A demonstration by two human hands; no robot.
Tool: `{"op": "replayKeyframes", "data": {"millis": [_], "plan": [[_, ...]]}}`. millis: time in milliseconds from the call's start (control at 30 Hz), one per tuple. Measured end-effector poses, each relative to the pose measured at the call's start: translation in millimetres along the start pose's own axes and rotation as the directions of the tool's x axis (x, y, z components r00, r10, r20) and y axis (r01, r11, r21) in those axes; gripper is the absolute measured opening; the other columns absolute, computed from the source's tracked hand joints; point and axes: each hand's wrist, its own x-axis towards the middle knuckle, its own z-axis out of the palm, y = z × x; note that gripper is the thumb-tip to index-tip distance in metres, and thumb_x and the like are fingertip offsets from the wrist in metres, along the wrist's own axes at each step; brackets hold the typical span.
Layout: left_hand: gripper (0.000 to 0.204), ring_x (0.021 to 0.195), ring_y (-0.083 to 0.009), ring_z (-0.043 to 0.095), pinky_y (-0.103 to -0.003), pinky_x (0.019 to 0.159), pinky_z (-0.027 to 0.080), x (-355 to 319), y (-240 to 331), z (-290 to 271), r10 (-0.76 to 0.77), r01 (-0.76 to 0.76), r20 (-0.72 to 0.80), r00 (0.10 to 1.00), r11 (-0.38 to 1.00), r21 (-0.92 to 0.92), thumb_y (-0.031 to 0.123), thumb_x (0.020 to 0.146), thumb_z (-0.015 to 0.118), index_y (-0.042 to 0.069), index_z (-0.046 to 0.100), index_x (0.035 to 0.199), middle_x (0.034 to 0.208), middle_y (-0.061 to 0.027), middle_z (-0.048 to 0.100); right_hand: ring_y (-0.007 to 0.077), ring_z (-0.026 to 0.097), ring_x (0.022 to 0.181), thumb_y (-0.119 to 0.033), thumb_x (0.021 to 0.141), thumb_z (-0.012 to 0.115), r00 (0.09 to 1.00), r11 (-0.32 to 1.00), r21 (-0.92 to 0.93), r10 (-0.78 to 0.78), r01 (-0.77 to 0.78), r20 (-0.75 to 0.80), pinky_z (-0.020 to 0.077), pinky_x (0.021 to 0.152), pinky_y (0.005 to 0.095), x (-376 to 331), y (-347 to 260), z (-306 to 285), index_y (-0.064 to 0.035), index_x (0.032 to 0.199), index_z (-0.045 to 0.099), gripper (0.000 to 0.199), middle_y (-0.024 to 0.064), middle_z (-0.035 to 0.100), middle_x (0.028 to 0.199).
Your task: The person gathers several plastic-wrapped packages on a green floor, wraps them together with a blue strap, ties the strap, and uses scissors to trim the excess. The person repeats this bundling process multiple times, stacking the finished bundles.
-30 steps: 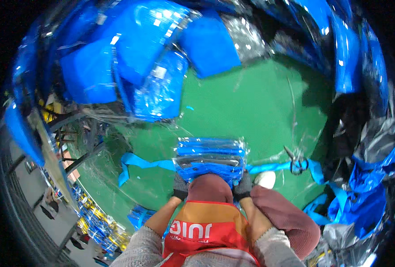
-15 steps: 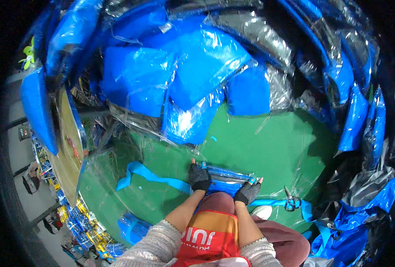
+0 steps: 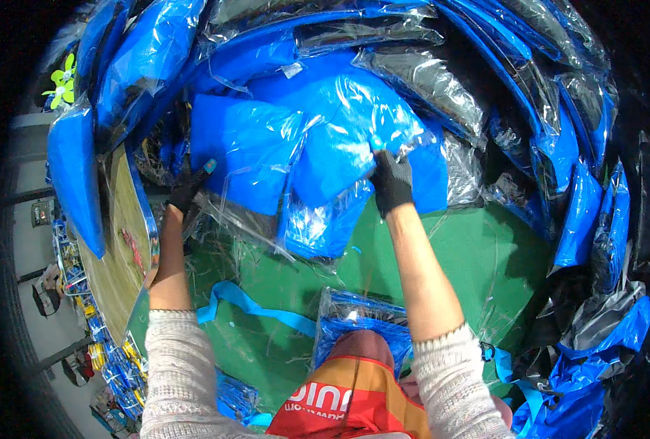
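Blue plastic-wrapped packs (image 3: 244, 135) overlap at twelve o'clock, their near edges meeting green floor (image 3: 475, 252). Your left hand (image 3: 188, 181), fingers spread, is at their ten o'clock edge; your right hand (image 3: 392, 179) is toward one o'clock, though whether it pinches anything cannot be told. Floor widens toward four; a wrapped bundle (image 3: 358, 312) lies at six, partly behind your knee (image 3: 363, 349).

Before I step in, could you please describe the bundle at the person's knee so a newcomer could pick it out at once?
Find the green floor, then look between the forearms. A clear-wrapped blue bundle lies there, a light-blue strip meeting its left edge. Unlike the blue packages beyond, it is partly covered by a knee.
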Motion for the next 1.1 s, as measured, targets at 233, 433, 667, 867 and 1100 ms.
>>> {"op": "replayKeyframes", "data": {"millis": [233,433,667,867,1100], "plan": [[0.097,0.113,-0.0312,0.049,-0.038,0.095,0.04,-57,30,104,-0.036,-0.03,0.341,0.939,0.982,0.185,0.047,0.06,0.078,-0.006,0.036,0.131,0.124,-0.0246,0.048,0.0244,0.051,0.108,-0.004,0.066,0.076,0.862,0.624,-0.726,-0.499,0.288,-0.088,0.0416,0.094,0.0364,-182,-131,-147,-0.0003,0.132,0.034,0.079,0.0136,0.048,0.125],[0.079,0.107,-0.036,0.053,-0.039,0.091,0.041,-75,45,280,0.254,-0.298,0.389,0.885,0.953,0.056,0.043,0.064,0.074,-0.002,0.048,0.123,0.118,-0.0233,0.054,0.0206,0.054,0.105,-0.025,0.059,0.079,0.981,0.088,-0.978,0.028,0.188,0.191,0.0402,0.095,0.0339,-212,-307,-179,-0.0012,0.116,0.053,0.068,0.0124,0.057,0.113],[0.063,0.107,-0.0255,0.052,-0.035,0.093,0.04,-74,102,387,-0.011,0.299,0.697,0.717,0.908,-0.294,0.048,0.08,0.058,0.004,0.048,0.124,0.12,-0.0143,0.054,0.033,0.043,0.12,-0.036,0.064,0.068,0.859,-0.088,-0.944,0.448,0.317,0.247,0.0318,0.102,0.0376,-3,-191,-180,-0.0047,0.13,0.044,0.077,0.0212,0.045,0.13],[0.057,0.109,-0.0246,0.049,-0.035,0.094,0.04,-68,76,357,-0.163,0.708,0.796,0.583,0.583,-0.399,0.047,0.091,0.044,0.008,0.04,0.132,0.124,-0.0117,0.051,0.0326,0.05,0.114,-0.043,0.062,0.075,0.579,-0.02,-0.841,-0.716,0.54,0.389,0.0379,0.097,0.0386,-51,-121,-220,-0.0038,0.124,0.048,0.078,0.0204,0.051,0.123],[0.084,0.119,-0.0254,0.043,-0.039,0.097,0.039,-73,103,384,-0.074,0.18,0.734,0.675,0.981,-0.066,0.057,0.079,0.057,0.005,0.029,0.138,0.134,-0.0157,0.041,0.0253,0.056,0.098,-0.063,0.074,0.06,0.901,0.975,-0.118,0.124,-0.188,-0.415,0.0484,0.082,0.0386,-109,8,-312,0.0007,0.128,0.041,0.086,0.016,0.055,0.116]]}}
